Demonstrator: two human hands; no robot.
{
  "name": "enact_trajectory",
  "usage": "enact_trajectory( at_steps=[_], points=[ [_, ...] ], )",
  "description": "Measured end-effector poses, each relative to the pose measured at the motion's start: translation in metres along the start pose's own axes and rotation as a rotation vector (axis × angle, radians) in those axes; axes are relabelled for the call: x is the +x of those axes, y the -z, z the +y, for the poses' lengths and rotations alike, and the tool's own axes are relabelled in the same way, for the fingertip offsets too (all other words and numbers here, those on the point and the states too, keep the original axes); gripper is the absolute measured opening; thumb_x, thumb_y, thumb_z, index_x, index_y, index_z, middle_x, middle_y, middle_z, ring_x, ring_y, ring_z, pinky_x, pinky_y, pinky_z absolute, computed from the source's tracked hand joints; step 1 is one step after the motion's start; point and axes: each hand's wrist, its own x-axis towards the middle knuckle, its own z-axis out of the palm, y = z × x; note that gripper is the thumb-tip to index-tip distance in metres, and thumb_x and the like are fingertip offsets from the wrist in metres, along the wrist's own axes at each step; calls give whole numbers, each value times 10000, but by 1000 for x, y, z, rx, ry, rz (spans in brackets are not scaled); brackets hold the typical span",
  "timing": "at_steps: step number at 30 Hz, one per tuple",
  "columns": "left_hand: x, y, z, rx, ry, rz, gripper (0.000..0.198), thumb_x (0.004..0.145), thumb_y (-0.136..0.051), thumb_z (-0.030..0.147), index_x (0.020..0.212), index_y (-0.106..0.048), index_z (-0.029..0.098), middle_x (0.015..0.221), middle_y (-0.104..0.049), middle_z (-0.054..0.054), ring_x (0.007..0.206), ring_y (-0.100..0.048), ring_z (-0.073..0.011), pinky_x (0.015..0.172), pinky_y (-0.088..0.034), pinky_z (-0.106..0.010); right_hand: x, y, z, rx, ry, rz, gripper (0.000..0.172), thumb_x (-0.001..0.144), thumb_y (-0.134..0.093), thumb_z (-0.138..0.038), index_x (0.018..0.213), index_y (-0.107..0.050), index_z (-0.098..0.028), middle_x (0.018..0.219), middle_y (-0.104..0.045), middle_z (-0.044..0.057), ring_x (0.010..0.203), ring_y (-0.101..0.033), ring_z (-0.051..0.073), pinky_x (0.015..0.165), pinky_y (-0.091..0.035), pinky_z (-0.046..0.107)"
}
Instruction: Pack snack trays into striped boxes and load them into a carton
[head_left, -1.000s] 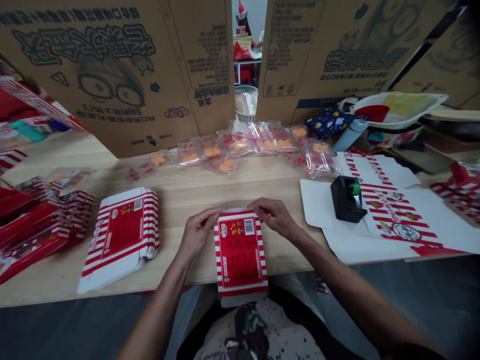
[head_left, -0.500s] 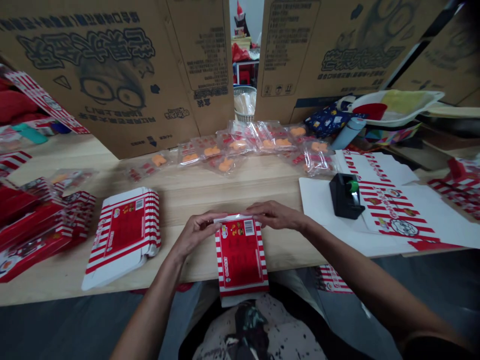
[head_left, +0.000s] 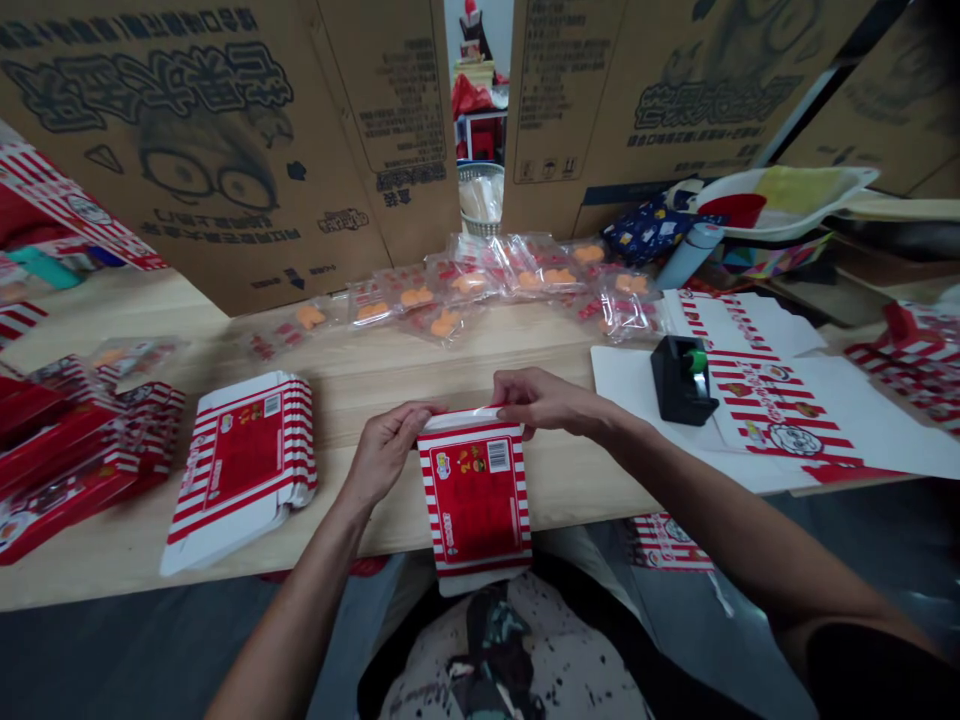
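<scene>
A red and white striped carton (head_left: 476, 505) lies in front of me, its near end over the table edge against my body. At its far end, a narrow white flap shows. My left hand (head_left: 386, 450) pinches the far left corner of the carton between thumb and fingers. On the far right corner, my right hand (head_left: 544, 400) grips the flap with its thumb and bent fingers. To the left lies a stack of flattened striped cartons (head_left: 244, 455). Whether anything is inside the carton I hold cannot be seen.
Clear plastic packets (head_left: 469, 285) with orange pieces lie along the back, before tall cardboard boxes (head_left: 202, 150). A black tape dispenser (head_left: 682, 380) stands on white and striped card sheets (head_left: 780, 400) at right. Filled-out red cartons (head_left: 67, 450) are piled at far left.
Both hands have shifted their hold at the carton's far end; the right fingers are more bent now. The far flap stands more open to view. The camera view has shifted slightly.
</scene>
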Motion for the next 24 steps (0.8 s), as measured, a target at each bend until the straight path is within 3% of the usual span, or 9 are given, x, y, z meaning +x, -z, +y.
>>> enact_trajectory(
  at_steps=[6,13,16,20,24],
  points=[
    [-2,0,-3,-145,174,-106,440,759,-807,475,1089,-760,186,845,-761,-38,696,-662,-149,679,-532,-246,4,-8,5,-10,-66,107,127,674,-652,-180,750,-551,-195,619,-600,-17,548,-578,136,438,-467,225],
    [2,2,-2,-245,392,-85,273,598,-829,262,855,-808,173,849,-791,-78,727,-709,-201,732,-578,-326,8,-21,-4,-82,-134,85,110,650,-605,-89,673,-551,-182,584,-589,-10,552,-570,132,459,-446,216],
    [-9,5,-4,-186,343,-67,234,647,-804,301,844,-811,174,836,-792,-78,763,-717,-216,776,-576,-333,4,-23,4,-123,-45,39,75,717,-572,-104,697,-572,-177,581,-574,-16,543,-528,114,482,-411,213],
    [-29,13,-16,-76,216,-115,336,770,-781,443,988,-795,188,957,-794,-69,886,-718,-216,838,-566,-315,-7,-21,12,-217,161,-104,74,854,-550,-203,906,-585,-164,755,-634,8,653,-533,111,581,-401,218],
    [-36,10,-29,130,121,28,375,678,-883,429,955,-780,199,1005,-789,-13,898,-692,-200,915,-573,-372,-9,-24,16,-511,355,-30,65,818,-575,-133,803,-521,-166,745,-579,-18,673,-463,89,640,-344,216]
  ],
)
